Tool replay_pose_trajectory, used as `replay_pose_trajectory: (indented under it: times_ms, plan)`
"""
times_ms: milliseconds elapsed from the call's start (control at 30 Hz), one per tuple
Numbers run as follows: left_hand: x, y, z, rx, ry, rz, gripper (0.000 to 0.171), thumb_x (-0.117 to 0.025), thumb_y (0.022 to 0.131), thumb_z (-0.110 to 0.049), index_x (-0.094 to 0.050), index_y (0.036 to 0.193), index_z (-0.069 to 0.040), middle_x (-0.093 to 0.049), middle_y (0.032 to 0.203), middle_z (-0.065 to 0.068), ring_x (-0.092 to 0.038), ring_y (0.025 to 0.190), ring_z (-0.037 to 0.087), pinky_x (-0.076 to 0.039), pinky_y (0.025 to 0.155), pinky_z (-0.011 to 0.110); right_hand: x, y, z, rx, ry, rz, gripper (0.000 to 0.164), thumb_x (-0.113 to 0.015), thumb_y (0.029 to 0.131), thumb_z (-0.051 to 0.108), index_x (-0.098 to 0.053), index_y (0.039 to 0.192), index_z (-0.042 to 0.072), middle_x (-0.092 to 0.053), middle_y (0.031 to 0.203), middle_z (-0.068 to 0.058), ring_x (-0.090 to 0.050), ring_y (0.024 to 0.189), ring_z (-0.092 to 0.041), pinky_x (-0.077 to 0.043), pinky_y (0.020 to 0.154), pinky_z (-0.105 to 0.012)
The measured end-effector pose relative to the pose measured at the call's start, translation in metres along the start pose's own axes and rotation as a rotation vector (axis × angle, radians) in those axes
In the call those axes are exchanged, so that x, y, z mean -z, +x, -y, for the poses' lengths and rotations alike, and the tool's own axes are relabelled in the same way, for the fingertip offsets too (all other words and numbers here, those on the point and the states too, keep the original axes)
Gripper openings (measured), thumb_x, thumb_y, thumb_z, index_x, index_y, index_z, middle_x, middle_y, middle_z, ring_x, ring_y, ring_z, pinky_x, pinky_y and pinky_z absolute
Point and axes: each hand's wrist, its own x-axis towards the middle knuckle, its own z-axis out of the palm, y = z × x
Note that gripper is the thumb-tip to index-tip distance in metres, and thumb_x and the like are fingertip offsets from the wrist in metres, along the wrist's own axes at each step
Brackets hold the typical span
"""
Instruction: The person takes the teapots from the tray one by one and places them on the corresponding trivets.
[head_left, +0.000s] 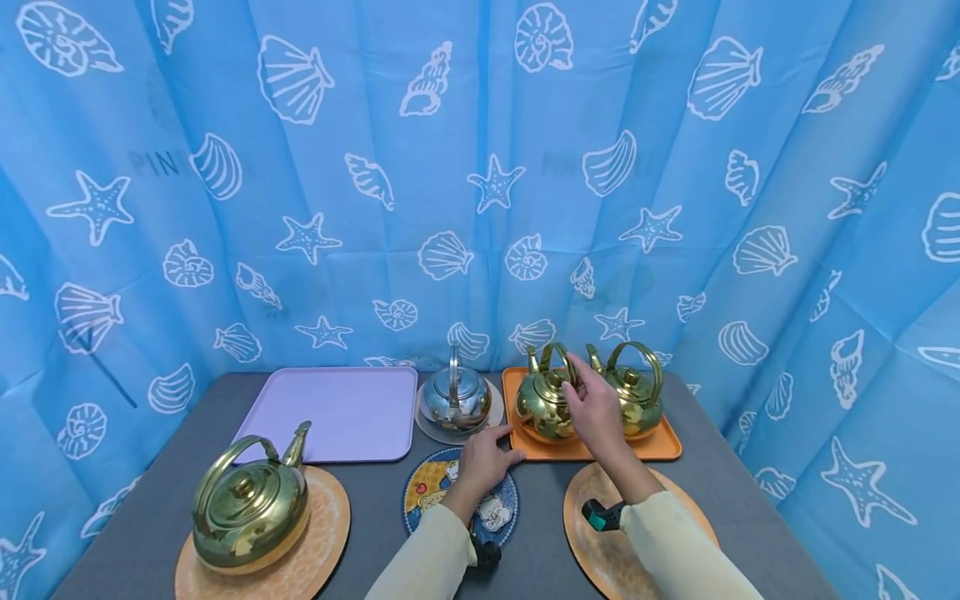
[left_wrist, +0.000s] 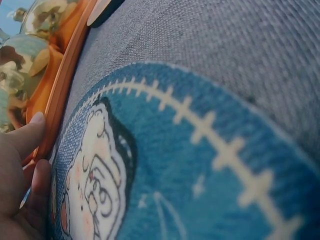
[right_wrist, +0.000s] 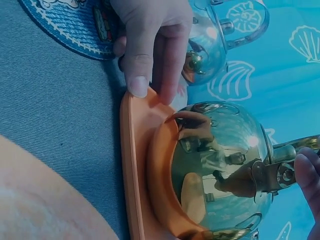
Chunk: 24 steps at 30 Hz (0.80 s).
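Note:
Two gold kettles stand on an orange tray [head_left: 662,450], a left one [head_left: 542,404] and a right one [head_left: 637,400]. My right hand [head_left: 597,414] is beside the left kettle's loop handle, fingers extended and apart, thumb [right_wrist: 306,172] close to the handle's lower end in the right wrist view. At the tray's near left corner, my left hand [head_left: 482,460] holds the rim between thumb and fingers. The left wrist view has that thumb [left_wrist: 36,122] against the orange edge. Below my left hand lies a round blue cartoon-print mat [head_left: 504,492], partly hidden by the forearm.
A silver kettle [head_left: 459,400] stands on a pale round mat [head_left: 492,423] left of the tray. Further left are a lilac tray [head_left: 337,408] and a larger gold kettle [head_left: 251,508] on a round tan board [head_left: 330,500]. Another round board [head_left: 588,533] lies under my right forearm.

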Motion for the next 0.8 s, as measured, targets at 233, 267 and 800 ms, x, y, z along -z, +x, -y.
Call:
replay_pose_trajectory:
  times_ms: [233, 267, 800]
  plan:
    - [-0.002, 0.002, 0.001, 0.011, 0.0, 0.012, 0.052, -0.079, 0.082, -0.034, -0.065, 0.13, -0.022, -0.056, 0.137, 0.005, -0.044, 0.132, 0.029, -0.038, 0.105, 0.051, 0.004, -0.004, -0.001, 0.021, -0.019, -0.016, 0.051, -0.071, 0.087, 0.002, -0.057, 0.136, 0.008, -0.051, 0.067, 0.0, -0.042, 0.048, -0.008, -0.036, 0.042, -0.027]
    - [-0.002, 0.002, 0.002, 0.009, 0.0, 0.011, 0.052, -0.08, 0.081, -0.034, -0.065, 0.13, -0.022, -0.057, 0.137, 0.005, -0.044, 0.132, 0.029, -0.038, 0.105, 0.051, 0.004, -0.005, -0.001, 0.024, -0.016, -0.019, 0.051, -0.071, 0.087, 0.002, -0.057, 0.136, 0.008, -0.051, 0.067, 0.0, -0.042, 0.047, -0.008, -0.036, 0.042, -0.027]
    - [-0.001, 0.002, 0.003, -0.021, 0.012, -0.006, 0.054, -0.08, 0.08, -0.035, -0.065, 0.129, -0.02, -0.059, 0.134, 0.005, -0.046, 0.131, 0.03, -0.039, 0.103, 0.051, 0.024, -0.019, 0.007, 0.099, -0.016, -0.072, 0.051, -0.073, 0.084, -0.001, -0.06, 0.133, 0.008, -0.045, 0.066, 0.004, -0.038, 0.049, -0.006, -0.034, 0.044, -0.026]
